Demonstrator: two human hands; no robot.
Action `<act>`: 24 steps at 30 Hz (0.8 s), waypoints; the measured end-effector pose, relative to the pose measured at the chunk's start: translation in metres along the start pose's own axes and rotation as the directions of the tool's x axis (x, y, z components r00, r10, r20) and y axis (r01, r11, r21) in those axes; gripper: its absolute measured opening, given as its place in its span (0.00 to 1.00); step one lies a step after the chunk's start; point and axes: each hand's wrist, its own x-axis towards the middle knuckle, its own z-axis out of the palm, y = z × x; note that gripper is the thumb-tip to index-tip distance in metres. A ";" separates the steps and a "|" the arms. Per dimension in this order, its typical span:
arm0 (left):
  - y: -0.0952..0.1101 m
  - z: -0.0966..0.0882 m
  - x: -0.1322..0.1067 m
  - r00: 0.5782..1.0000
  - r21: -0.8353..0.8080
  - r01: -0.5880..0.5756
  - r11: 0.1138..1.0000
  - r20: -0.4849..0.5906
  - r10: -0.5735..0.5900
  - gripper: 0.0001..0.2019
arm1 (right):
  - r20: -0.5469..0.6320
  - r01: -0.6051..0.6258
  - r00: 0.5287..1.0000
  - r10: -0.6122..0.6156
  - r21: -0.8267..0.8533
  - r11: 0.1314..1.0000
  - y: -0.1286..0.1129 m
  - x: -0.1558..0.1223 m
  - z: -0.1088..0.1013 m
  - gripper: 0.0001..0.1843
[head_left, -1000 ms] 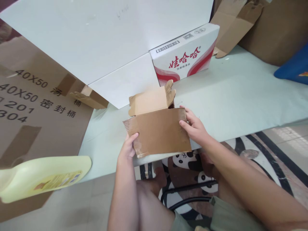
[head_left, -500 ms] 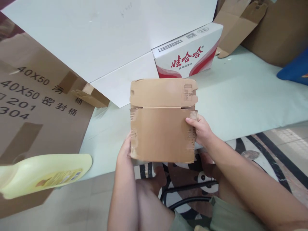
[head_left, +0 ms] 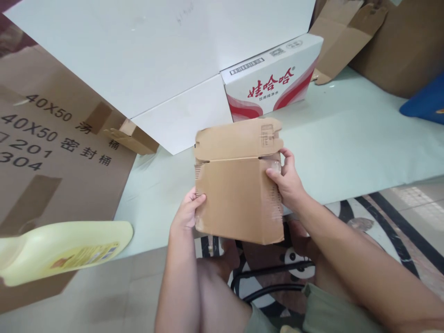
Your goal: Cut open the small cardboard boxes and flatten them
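Observation:
Between my hands is a small brown cardboard box [head_left: 231, 199], held up in front of the table edge. Its top flap, with a printed label in the upper right corner, stands up away from me. My left hand [head_left: 187, 209] grips the box's left edge, thumb on the near face and fingers behind. On the right edge, my right hand [head_left: 288, 180] has its thumb on the near face and a finger curled near the flap's lower corner. The right side of the box is creased and angled, with worn, ridged cardboard.
A white and red carton [head_left: 272, 83] stands on the pale green table [head_left: 364, 138], beside a large white box [head_left: 166, 51]. At left are a big printed carton [head_left: 52, 152] and a pale yellow bottle [head_left: 69, 249]. A blue object [head_left: 425, 101] sits at right, near an opened cardboard box [head_left: 343, 39].
The box has turned slightly and moved a little down, so its right side shows as a separate angled panel. My left thumb now shows on the near face.

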 end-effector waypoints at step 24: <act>-0.003 0.000 0.008 0.887 -0.060 -0.389 0.919 -0.294 0.356 0.28 | 0.466 -0.082 0.870 0.164 -0.191 0.978 0.001 -0.016 -0.008 0.26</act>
